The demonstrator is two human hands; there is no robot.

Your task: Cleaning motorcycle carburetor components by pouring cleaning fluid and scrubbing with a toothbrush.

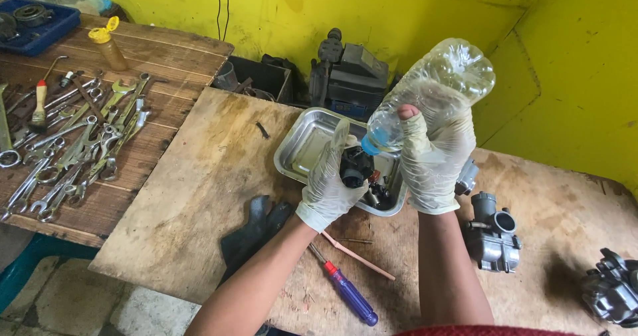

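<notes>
My right hand [433, 163], in a thin clear glove, grips a clear plastic bottle [435, 90] tilted neck-down, its blue-ringed mouth close to a small black part [356, 166]. My left hand [330, 183], also gloved, holds that black part over a steel tray [306, 143] on the wooden board. A few small dark parts lie in the tray under my hands.
A carburettor body [492, 233] stands right of my right arm; another metal part [613, 289] sits at the far right. A blue-handled screwdriver [345, 289] and a black rubber piece [256, 233] lie near the front. Several spanners [80, 150] cover the left bench, with a squeeze bottle [107, 43].
</notes>
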